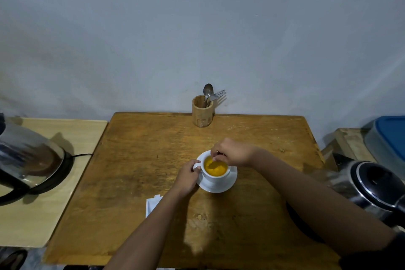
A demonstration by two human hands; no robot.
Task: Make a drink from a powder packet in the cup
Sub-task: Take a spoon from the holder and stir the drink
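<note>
While the right hand (233,153) pinches a thin spoon handle (215,153) to stir the orange drink (215,169), the left hand (188,174) clamps its grip on the handle of the white ceramic cup (215,176). That likely keeps the cup steady on its white saucer (221,187) on the worn wooden tabletop (140,160).

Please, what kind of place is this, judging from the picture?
Probably a simple home kitchen or tea corner: a worn wooden table against a plain wall, a wooden holder with cutlery, and electric kettles on either side.

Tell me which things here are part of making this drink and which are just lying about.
In use: cup of orange drink, saucer, left hand on the handle, right hand stirring, white packet.
Lying about: wooden utensil holder, left kettle, right kettle, blue-lidded container.
</note>
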